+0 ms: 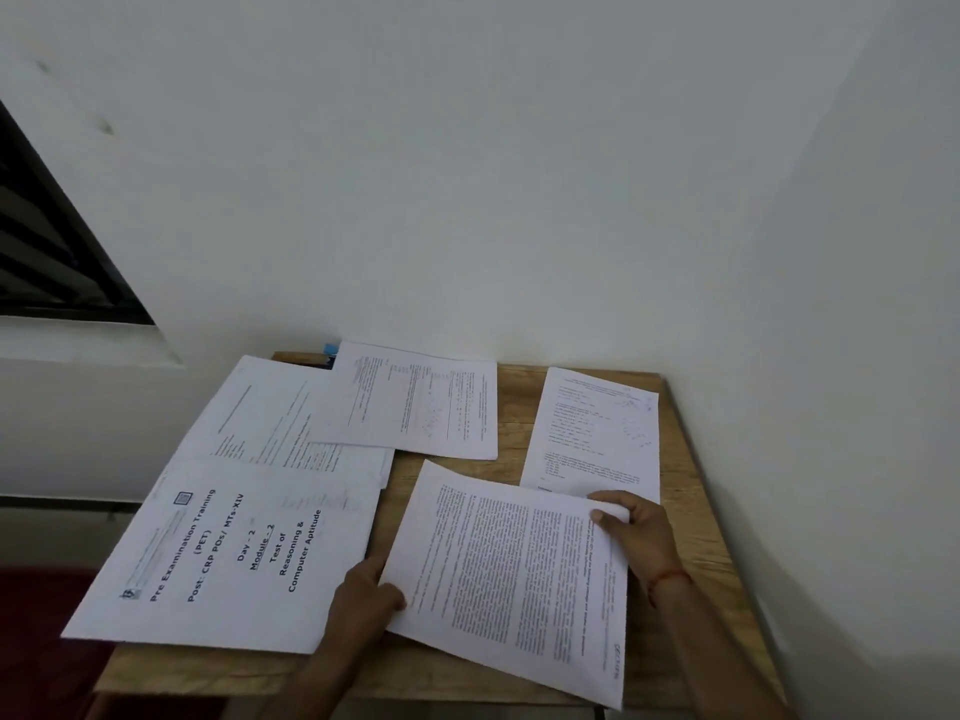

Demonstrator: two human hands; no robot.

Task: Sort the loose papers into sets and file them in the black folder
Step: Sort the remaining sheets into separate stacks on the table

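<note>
While left hand (363,600) pinches printed sheet (519,579) by left edge, right hand (636,535) fingers grip its right edge.

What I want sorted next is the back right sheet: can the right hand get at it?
Probably yes: the right hand is beside the back right sheet, nothing between, though it grips the near sheet.

A light wooden desk (691,537) stands pushed into a corner of plain white walls (467,174). At the left is a dark-framed window (47,252) above a white ledge (78,340). Dark red floor (41,641) shows below. The light is dim and even.
</note>
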